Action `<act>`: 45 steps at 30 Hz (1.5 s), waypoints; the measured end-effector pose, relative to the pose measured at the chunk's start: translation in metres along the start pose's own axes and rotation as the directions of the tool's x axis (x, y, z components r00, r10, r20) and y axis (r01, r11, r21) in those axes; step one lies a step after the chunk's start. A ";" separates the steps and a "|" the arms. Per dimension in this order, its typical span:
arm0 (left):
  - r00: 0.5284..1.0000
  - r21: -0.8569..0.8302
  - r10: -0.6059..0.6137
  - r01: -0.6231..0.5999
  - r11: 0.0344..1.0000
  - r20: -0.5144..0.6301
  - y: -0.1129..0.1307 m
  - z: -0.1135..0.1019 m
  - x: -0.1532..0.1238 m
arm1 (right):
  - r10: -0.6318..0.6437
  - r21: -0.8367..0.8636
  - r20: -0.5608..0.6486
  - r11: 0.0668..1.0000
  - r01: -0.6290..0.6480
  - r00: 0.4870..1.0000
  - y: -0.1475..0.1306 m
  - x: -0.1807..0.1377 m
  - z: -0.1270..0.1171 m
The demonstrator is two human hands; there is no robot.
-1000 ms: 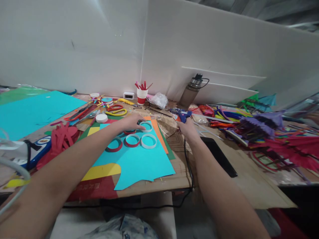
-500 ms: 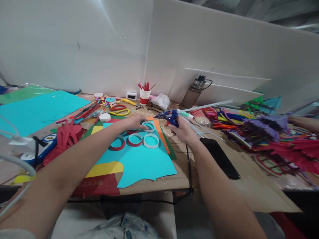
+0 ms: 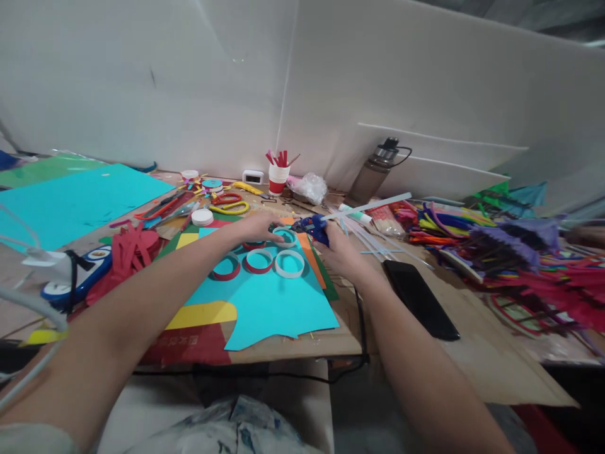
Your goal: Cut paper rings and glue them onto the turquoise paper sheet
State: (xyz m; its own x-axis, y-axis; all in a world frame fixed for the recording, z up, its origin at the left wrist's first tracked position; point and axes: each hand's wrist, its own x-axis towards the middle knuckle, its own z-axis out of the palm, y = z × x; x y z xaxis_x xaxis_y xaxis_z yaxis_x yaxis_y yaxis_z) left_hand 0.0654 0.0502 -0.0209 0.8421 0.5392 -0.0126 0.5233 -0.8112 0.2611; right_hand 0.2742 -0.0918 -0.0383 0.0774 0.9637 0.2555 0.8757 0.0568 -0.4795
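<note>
My right hand [image 3: 341, 251] is wrapped round a blue hot glue gun [image 3: 314, 228], with a long clear glue stick [image 3: 373, 205] coming out of its back. Its nozzle points left, close to a white paper ring [image 3: 289, 234] at the back of the group. The thumb and fingers of my left hand [image 3: 258, 228] grip that ring's left side; part of the grip is hidden. Nearer to me stand another white ring [image 3: 289, 273] and red-edged rings [image 3: 258, 268], all on a turquoise sheet [image 3: 283, 312].
Scissors [image 3: 231, 207], a white lid [image 3: 202, 217] and a cup of red sticks [image 3: 278, 183] stand behind. Red paper strips [image 3: 130, 252] lie left. At right are a black phone [image 3: 420, 299], a bottle [image 3: 371, 173], colourful craft pieces [image 3: 510, 246] and another person's blurred hand [image 3: 586, 236].
My right hand has brought the glue gun left, so its nozzle is now at the back white ring. My left hand has stayed at that ring. The view has shifted slightly.
</note>
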 end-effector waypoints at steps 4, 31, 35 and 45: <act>1.000 -0.025 0.000 0.000 1.000 -0.010 0.000 0.001 0.000 | 0.011 -0.022 0.018 1.000 -0.010 1.000 -0.001 -0.001 0.003; 0.993 -0.093 0.105 -0.109 0.990 -0.046 -0.009 0.008 0.007 | 0.058 -0.063 0.088 0.997 -0.053 0.994 -0.014 0.003 0.014; 0.994 -0.085 0.098 -0.103 0.991 -0.058 -0.006 0.007 0.006 | 0.052 -0.090 0.085 0.995 -0.045 0.995 -0.014 0.003 0.012; 0.997 -0.065 0.069 -0.071 0.995 -0.033 -0.005 0.006 0.005 | 0.052 -0.140 0.070 0.989 -0.042 0.996 -0.017 -0.003 0.007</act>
State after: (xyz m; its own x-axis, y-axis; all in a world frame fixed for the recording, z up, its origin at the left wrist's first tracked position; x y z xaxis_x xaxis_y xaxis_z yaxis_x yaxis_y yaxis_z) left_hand 0.0683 0.0554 -0.0279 0.8713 0.4893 0.0370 0.4528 -0.8308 0.3237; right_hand 0.2554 -0.0935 -0.0365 0.0894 0.9812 0.1711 0.9298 -0.0207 -0.3674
